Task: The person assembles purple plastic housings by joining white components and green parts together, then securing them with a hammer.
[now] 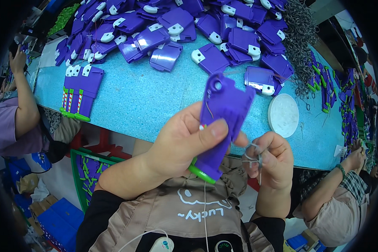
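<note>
My left hand (182, 140) grips a flat purple plastic part (227, 101) above the table's near edge, its thumb pressed on the face. The part stands tilted, with a round hole near its upper end and a bright green piece (202, 173) at its lower end. A thin strand curves along its face. Close by on the right, my right hand (275, 157) pinches a small looped grey wire (253, 158) between thumb and fingers. The wire is apart from most of the purple part; whether it touches the left fingertips, I cannot tell.
On the blue table (147, 92), purple parts with white ends (174, 23) are heaped at the back. Grey wire loops (299, 38) pile at the back right, near a round white dish (283, 115). Several assembled pieces (82, 92) lie left. People (19, 109) sit on both sides.
</note>
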The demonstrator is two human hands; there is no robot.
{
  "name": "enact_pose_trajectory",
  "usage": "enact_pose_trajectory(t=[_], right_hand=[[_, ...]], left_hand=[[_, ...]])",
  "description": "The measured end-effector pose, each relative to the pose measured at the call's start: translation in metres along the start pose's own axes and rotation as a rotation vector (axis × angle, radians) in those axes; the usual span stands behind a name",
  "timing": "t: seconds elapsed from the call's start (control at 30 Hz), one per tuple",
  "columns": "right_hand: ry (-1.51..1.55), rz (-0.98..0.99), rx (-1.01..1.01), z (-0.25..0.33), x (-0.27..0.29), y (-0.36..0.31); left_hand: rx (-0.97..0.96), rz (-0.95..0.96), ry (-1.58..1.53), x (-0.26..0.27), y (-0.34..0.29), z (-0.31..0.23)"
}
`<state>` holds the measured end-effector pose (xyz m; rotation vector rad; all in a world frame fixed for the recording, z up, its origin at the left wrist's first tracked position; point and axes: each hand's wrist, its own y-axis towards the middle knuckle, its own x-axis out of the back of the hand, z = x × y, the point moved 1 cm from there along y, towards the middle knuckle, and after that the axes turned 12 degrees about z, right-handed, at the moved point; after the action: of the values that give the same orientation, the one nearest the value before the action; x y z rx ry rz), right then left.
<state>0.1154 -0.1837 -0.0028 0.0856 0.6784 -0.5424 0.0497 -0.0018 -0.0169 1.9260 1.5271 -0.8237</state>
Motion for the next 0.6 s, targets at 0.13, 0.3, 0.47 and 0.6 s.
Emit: enact_pose_trajectory(t=[0.13,0.3,0.47,0.6], right_hand=[[-0.043,-0.094,0.03,-0.003,0.013,0.002],[-0.45,-0.3,0.174,0.0,0.012,0.018],[-1.378,-0.447,0.354,0.012,0.01,0.038],[-1.499,-0.619,0.395,0.034,0.022,0.029]], left_hand=[[-0.112,-0.066,0.087,-0.003,0.018,-0.003],[-0.254,-0.264,0.261,0.004,0.024,-0.002],[-0.31,-0.325,0.226,0.009,0.013,-0.004],[-0.186,-0.276,0.024,0.008,-0.007,-0.018]])
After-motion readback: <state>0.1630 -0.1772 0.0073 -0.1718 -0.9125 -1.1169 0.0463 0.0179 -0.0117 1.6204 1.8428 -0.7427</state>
